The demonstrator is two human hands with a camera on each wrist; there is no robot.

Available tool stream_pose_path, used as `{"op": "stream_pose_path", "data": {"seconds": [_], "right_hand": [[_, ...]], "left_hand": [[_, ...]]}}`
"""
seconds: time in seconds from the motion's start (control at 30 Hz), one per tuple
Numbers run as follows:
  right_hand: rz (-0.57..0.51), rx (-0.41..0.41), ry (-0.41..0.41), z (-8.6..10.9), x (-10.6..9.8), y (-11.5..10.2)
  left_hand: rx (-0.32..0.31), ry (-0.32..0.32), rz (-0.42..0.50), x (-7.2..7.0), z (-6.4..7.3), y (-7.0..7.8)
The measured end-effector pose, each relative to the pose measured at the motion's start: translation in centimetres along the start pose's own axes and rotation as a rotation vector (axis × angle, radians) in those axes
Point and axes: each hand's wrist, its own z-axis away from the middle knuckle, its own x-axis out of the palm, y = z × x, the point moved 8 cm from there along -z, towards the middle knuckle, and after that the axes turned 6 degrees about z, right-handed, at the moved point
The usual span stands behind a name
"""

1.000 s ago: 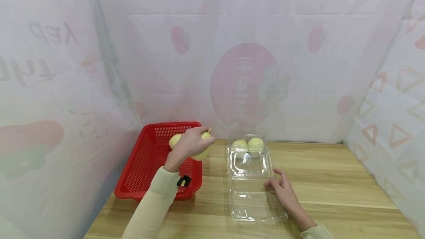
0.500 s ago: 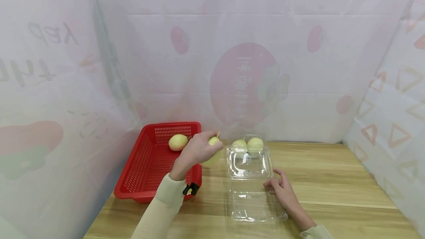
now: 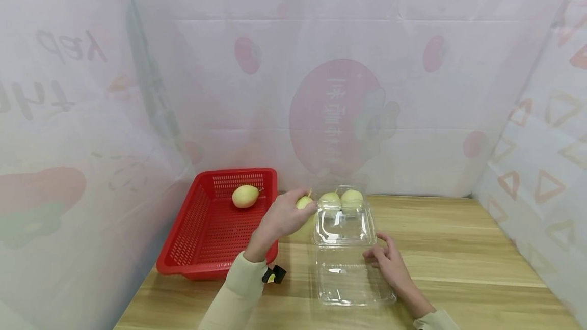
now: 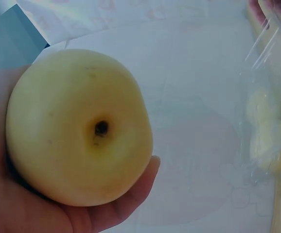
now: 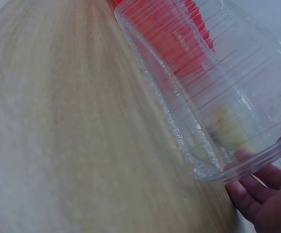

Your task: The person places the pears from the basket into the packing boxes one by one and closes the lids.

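Observation:
My left hand (image 3: 283, 216) grips a pale yellow pear (image 3: 304, 202) by its upper part, stem up, between the red basket and the clear plastic clamshell box (image 3: 345, 232). In the left wrist view the pear's round base (image 4: 77, 126) faces the camera, with fingers curled along its side. Two pears (image 3: 352, 199) sit side by side in the far half of the box, seen through the plastic. My right hand (image 3: 391, 268) holds the box's right edge near the fold; the right wrist view has its fingers (image 5: 257, 191) around the rim.
A red perforated basket (image 3: 171, 264) stands on the left of the wooden table (image 3: 440, 238), with one pear (image 3: 245, 196) inside. The box's near half (image 3: 344, 289) lies unfolded toward me. Printed white curtains (image 3: 220, 90) enclose the back and sides.
My left hand has carried its pear rightward, from over the basket's right side to beside the box. The pear left in the basket is now fully visible. My right hand has stayed put.

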Motion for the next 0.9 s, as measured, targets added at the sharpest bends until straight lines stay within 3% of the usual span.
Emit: {"op": "stream_pose_path", "data": {"seconds": [0.47,0.9], "right_hand": [[-0.009,-0.006,-0.012,0.2,-0.1,-0.2],[-0.018,0.002,-0.013,0.2,0.0,0.0]], "left_hand": [[0.057,-0.051,0.031,4.2,0.2,0.3],[0.007,-0.095,0.051,8.0,0.4,-0.3]]}}
